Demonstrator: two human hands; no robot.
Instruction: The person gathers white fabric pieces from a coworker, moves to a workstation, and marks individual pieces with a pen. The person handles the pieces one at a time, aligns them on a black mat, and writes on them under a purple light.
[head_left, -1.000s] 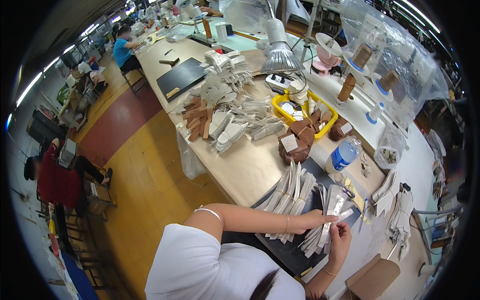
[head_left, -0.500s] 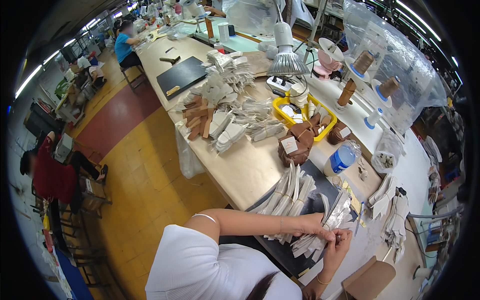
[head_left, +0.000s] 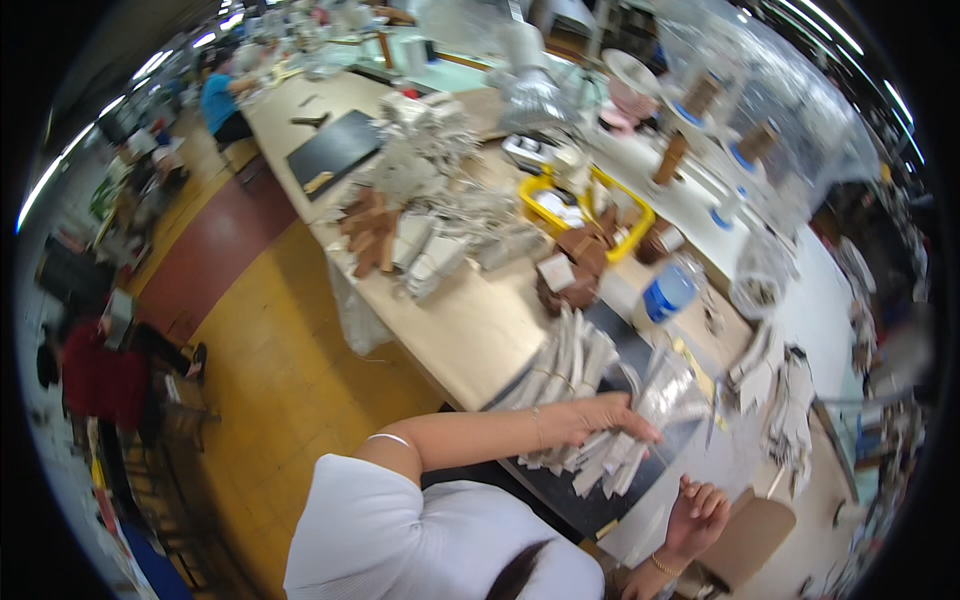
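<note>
Left hand lying flat, fingers spread, pressing down on a fanned stack of pale flat pieces; no closed grip there, palm resting on top

Right hand hovering low near the front edge of the desk, palm up, fingers loosely curled and apart, gripping nothing; a thin bracelet showing at that wrist

Stack of pale pieces sitting on a dark mat right in front of the body, spreading out from under the left hand toward the mat's near edge; some pieces wrapped in clear film, rising just beyond the fingertips

Further back along the desk: a blue-capped bottle, a yellow tray holding small items, brown pieces piled just beside the tray, and a larger heap of pale and brown pieces well apart from the hands

Beyond the tray, large clear plastic bags standing at the far side of the desk

Another person in a blue top sitting at the far end of the long desk, well apart
</note>
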